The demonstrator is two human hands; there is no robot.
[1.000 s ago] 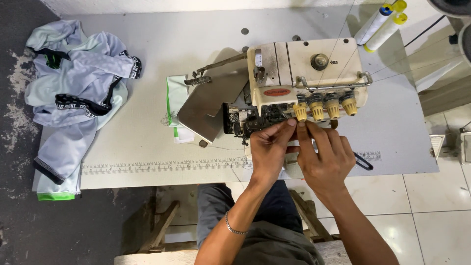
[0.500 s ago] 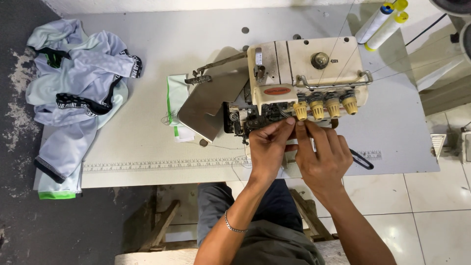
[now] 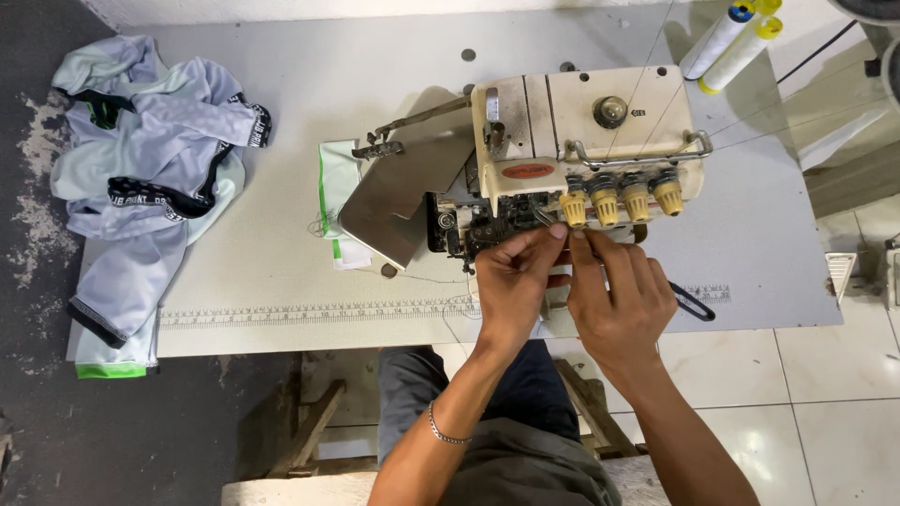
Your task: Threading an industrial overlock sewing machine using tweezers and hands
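Cream-coloured metal is what both hands are working against in the head view: a sewing machine point(image 3: 581, 150) is sitting on the pale bench point(image 3: 281, 272), toward its right half. The left hand point(image 3: 511, 281) is reaching up to the dark mechanism at the machine's front, just below the row of four yellow knobs point(image 3: 619, 199); its thumb and forefinger are pinching together there, though what the grip is closing on is too fine to make out. The right hand point(image 3: 619, 300) is lying just beside it, forefinger stretching up to the same spot under the knobs, the other fingers curling loosely; whether its grip is holding anything, I cannot tell. A grey flap point(image 3: 403, 192) is swinging out from the machine's left side. A heap of pale grey clothing point(image 3: 150, 178) is lying at the bench's far left end, well apart from the hands. Two thread cones point(image 3: 727, 42) are standing at the upper right.
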